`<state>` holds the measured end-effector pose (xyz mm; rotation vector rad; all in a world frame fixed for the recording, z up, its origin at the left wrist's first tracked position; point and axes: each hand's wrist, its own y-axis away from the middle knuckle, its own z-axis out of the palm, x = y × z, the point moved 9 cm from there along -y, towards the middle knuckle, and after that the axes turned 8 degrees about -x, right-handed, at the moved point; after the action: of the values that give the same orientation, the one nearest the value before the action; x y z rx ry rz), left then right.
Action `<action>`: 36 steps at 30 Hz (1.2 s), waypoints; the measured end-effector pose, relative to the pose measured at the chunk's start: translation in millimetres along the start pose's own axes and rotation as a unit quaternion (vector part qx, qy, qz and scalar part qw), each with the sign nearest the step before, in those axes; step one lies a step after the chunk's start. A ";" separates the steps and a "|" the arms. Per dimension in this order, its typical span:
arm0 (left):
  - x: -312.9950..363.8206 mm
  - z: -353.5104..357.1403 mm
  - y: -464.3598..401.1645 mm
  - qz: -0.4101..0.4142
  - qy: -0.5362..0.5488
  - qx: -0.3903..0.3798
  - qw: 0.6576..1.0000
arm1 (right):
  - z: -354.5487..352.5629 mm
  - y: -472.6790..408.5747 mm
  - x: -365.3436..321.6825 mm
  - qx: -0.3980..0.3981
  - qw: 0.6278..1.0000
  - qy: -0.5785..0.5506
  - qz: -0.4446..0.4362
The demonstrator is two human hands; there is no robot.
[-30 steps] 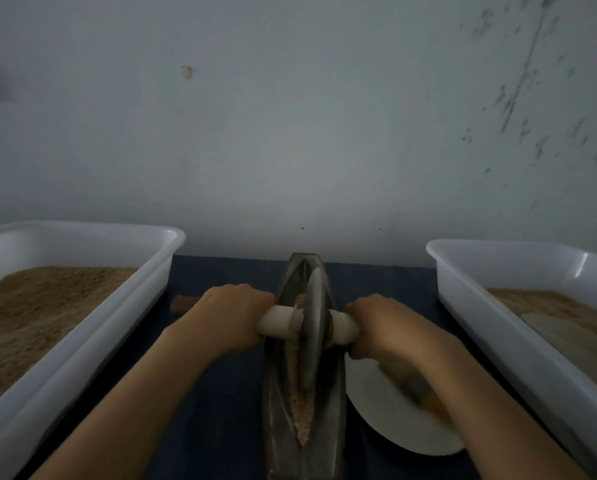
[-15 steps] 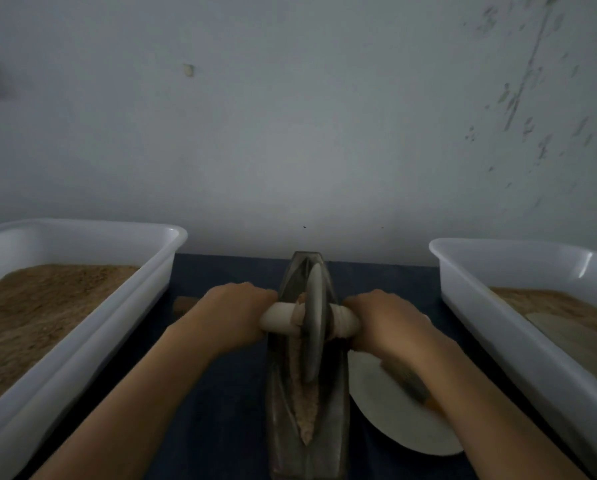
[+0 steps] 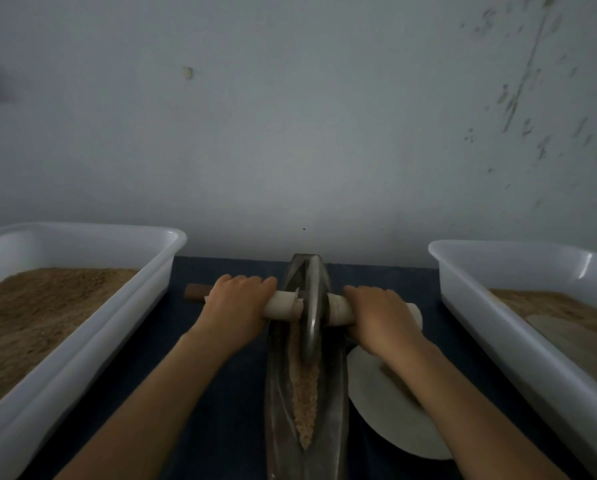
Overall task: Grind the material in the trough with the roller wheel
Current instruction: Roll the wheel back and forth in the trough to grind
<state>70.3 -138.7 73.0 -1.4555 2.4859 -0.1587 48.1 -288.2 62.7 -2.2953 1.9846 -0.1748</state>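
Head cam has you looking down at the trough [image 3: 335,393], a long dark metal boat running from the table's far edge straight toward you, about mid-table. Coarse tan material [image 3: 304,396] sits in its groove, mostly in the near half. Your roller wheel [image 3: 312,306] stands upright on edge in the groove, up toward the far end, with its pale axle handle [image 3: 283,306] sticking out both sides across the trough. Your left hand [image 3: 236,308] has its grip wrapped around the handle on the left side, and your right hand [image 3: 382,318] is curled around it on the right, both snug up near the wheel.

Just right of the trough, a white plate [image 3: 387,410] lies flat on the dark blue table [image 3: 221,410], partly under your right forearm. A brown wooden end [image 3: 196,292] pokes out past your left hand. Along the table's left edge there's a white tub [image 3: 82,341] of brown grainy stuff, and along the right edge another white bin [image 3: 518,334] with some too.
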 end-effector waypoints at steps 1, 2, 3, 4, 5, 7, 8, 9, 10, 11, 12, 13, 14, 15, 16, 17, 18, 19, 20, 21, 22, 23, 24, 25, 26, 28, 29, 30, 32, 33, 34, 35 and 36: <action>0.2 1.4 1.3 0.005 0.005 -0.033 0.999 | 3.2 1.3 -0.7 -0.045 0.999 -0.007 -0.002; 0.5 2.4 3.4 0.008 0.013 -0.067 0.998 | 6.5 3.6 -1.4 -0.090 0.996 -0.015 -0.004; 1.4 3.0 6.5 0.011 0.021 -0.100 0.995 | 9.7 6.7 -2.7 -0.133 0.991 -0.020 -0.008; 3.4 2.7 10.2 0.017 0.025 -0.128 0.991 | 12.0 11.4 -4.1 -0.168 0.985 -0.023 -0.014; 6.2 2.4 14.4 0.025 0.023 -0.155 0.987 | 13.3 16.6 -5.5 -0.192 0.981 -0.028 -0.020; 11.9 2.7 22.7 0.040 0.017 -0.203 0.978 | 14.4 26.7 -7.3 -0.223 0.974 -0.041 -0.028; 14.4 2.7 26.2 0.047 0.015 -0.221 0.974 | 14.5 31.0 -8.2 -0.235 0.971 -0.041 -0.031; 16.3 2.8 28.7 0.054 0.013 -0.236 0.970 | 14.7 34.4 -8.8 -0.247 0.968 -0.039 -0.034; 17.4 3.0 30.5 0.059 0.011 -0.246 0.967 | 14.7 36.8 -9.3 -0.257 0.965 -0.039 -0.036; 18.1 3.0 31.2 0.063 0.011 -0.252 0.966 | 14.2 37.5 -10.1 -0.261 0.964 -0.041 -0.038; 18.2 2.9 30.8 0.063 0.015 -0.253 0.965 | 13.4 37.5 -10.6 -0.261 0.964 -0.043 -0.037; 17.7 2.7 29.9 0.061 0.019 -0.249 0.966 | 12.4 35.8 -11.0 -0.256 0.965 -0.044 -0.034; 16.9 2.0 28.2 0.058 0.020 -0.240 0.969 | 12.0 33.7 -10.6 -0.248 0.968 -0.042 -0.029; 15.7 0.8 26.1 0.054 0.019 -0.223 0.973 | 11.8 30.6 -10.5 -0.237 0.971 -0.036 -0.023; 14.3 -1.1 22.9 0.049 0.016 -0.198 0.979 | 11.9 27.0 -9.9 -0.223 0.974 -0.031 -0.017; 12.6 -2.9 19.4 0.043 0.014 -0.170 0.984 | 12.3 23.0 -8.4 -0.207 0.978 -0.033 -0.009; 10.7 -4.0 15.6 0.036 0.012 -0.142 0.989 | 12.2 18.6 -6.6 -0.189 0.981 -0.036 -0.002; 8.9 -4.3 11.5 0.029 0.009 -0.118 0.993 | 11.7 14.8 -4.8 -0.169 0.985 -0.038 0.004; 6.7 -3.5 7.1 0.023 0.004 -0.096 0.995 | 9.3 11.0 -3.4 -0.144 0.989 -0.037 0.008; 5.0 -2.4 2.9 0.018 0.000 -0.077 0.997 | 6.1 7.4 -2.5 -0.113 0.993 -0.032 0.012; 3.1 -1.0 -0.8 0.014 -0.003 -0.061 0.998 | 2.7 4.5 -2.5 -0.079 0.997 -0.020 0.013; 1.2 0.1 -3.5 0.010 -0.003 -0.044 0.999 | -0.6 1.6 -3.4 -0.041 0.999 -0.004 0.013; -0.8 0.5 -5.2 0.004 -0.001 -0.024 1.000 | -3.6 -0.2 -4.3 -0.002 1.000 0.011 0.012; -2.6 0.6 -5.4 -0.004 0.002 -0.003 1.000 | -6.1 -1.0 -5.1 0.032 0.999 0.018 0.013; -3.9 0.3 -4.6 -0.012 0.006 0.019 1.000 | -8.3 -1.2 -5.6 0.060 0.998 0.019 0.014; -4.7 0.4 -2.0 -0.023 0.005 0.048 0.999 | -11.4 0.2 -6.1 0.098 0.995 0.016 0.013; -4.3 0.2 -1.1 -0.024 0.003 0.054 0.998 | -12.0 1.1 -6.2 0.105 0.994 0.018 0.013; -4.3 0.0 -0.7 -0.026 0.002 0.053 0.998 | -12.2 1.6 -6.2 0.104 0.994 0.022 0.012; -4.5 -0.2 -1.1 -0.026 0.005 0.030 0.999 | -9.5 1.7 -5.4 0.077 0.997 0.025 0.011; -4.6 0.6 -1.7 -0.026 0.007 0.006 1.000 | -7.6 1.2 -5.0 0.055 0.998 0.024 0.009; -4.9 2.5 -2.1 -0.027 0.010 -0.026 0.999 | -5.4 0.6 -4.8 0.024 0.999 0.021 0.007; -4.8 4.4 -1.3 -0.029 0.014 -0.062 0.998 | -2.8 1.1 -4.5 -0.017 1.000 0.014 0.007; -4.1 5.9 0.6 -0.027 0.015 -0.097 0.995 | 0.0 2.6 -4.9 -0.064 0.998 0.004 0.005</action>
<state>73.4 -134.6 67.9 -1.6083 2.5474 0.0515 44.9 -283.7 62.3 -2.3633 2.0678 -0.0561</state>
